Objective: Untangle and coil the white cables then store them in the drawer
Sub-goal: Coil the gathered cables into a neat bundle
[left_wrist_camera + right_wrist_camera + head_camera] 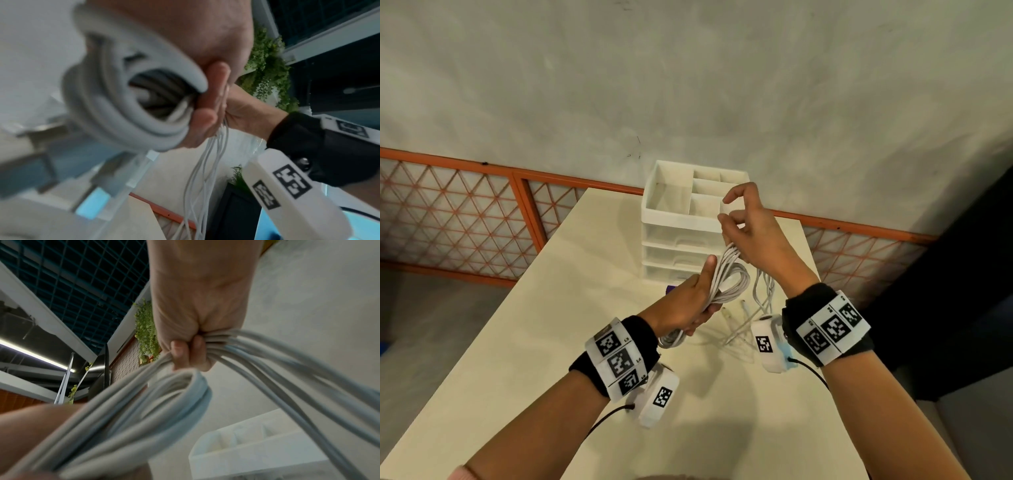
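Note:
A bundle of white cable (727,279) is held in the air between both hands, above the table and in front of the white drawer unit (676,219). My left hand (690,303) grips the bundle's lower end, thumb pointing up; the left wrist view shows its fingers (214,84) curled round a thick coil (115,113). My right hand (744,224) holds the upper end, where its lower fingers (188,353) clamp several strands (267,356) while thumb and forefinger stand raised. The unit's three drawers look closed.
Thinner white cables with plugs (743,325) lie loose on the cream table (534,335) under my hands, and some hang down in the left wrist view (203,178). A small purple object (671,290) peeks out behind my left hand. The table's right edge is close to my right wrist.

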The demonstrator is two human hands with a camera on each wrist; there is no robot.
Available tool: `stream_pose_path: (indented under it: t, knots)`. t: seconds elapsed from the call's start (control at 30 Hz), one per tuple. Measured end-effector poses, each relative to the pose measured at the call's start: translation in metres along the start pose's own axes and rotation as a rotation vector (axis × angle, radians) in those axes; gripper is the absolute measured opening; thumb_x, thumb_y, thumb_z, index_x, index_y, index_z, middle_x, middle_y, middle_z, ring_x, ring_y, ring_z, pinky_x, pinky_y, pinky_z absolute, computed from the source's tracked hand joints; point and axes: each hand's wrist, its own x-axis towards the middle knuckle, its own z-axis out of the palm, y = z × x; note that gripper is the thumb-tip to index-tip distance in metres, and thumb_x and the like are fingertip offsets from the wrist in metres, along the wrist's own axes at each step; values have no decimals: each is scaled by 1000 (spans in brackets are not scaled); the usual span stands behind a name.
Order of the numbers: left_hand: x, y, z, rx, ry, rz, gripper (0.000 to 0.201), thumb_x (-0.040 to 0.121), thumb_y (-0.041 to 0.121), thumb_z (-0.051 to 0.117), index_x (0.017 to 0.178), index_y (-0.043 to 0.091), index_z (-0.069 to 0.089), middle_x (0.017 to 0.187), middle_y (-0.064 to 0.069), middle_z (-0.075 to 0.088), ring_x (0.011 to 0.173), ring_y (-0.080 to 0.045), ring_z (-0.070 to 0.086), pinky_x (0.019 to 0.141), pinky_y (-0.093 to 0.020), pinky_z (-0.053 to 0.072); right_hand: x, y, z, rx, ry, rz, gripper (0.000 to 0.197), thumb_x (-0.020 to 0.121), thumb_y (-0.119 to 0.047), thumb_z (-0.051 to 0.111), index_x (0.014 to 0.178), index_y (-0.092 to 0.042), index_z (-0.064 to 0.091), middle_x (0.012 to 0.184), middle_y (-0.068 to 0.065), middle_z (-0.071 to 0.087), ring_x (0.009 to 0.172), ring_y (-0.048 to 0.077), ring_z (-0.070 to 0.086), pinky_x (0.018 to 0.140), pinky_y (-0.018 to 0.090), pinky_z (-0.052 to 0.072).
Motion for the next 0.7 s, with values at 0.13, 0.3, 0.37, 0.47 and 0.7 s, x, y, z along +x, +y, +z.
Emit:
stream_pose_path:
  t: [0.13,0.3,0.37,0.47,0.7]
  knots:
    - [-2,-2,4,-58,-66,-6,75,86,69,-3,62,12,39,44,1,25,37,-12,19,40,-20,28,4,6,5,-48,25,-18,16,98,-14,44,104,-23,32,62,11,54,44,5,46,49,12,36]
    - [-6,-7,0,-32,-91,67,66,84,69,28,66,7,46,43,-2,26,36,-13,21,40,-20,30,3,9,8,-113,-29,-41,10,98,-17,45,103,-18,37,64,19,56,47,15,41,52,29,39]
    - [-7,-7,-2,-30,-78,68,56,89,57,44,63,7,46,43,-5,25,34,-13,20,38,-18,30,4,9,7,-124,-56,-10,9,98,-22,45,102,-17,39,63,18,57,50,21,44,53,31,41]
    - [-6,-9,-9,-75,-69,83,48,92,44,52,57,13,45,46,-4,23,35,-13,18,39,-18,26,3,9,1,-71,-93,105,30,98,-38,45,91,-10,53,59,14,55,42,13,43,46,25,38]
    - [-5,-15,-41,-224,33,206,51,91,45,52,55,11,40,38,3,26,32,-12,22,43,-23,34,-25,35,-5,148,-199,331,62,95,-58,30,52,-16,43,50,2,33,49,17,30,56,23,28]
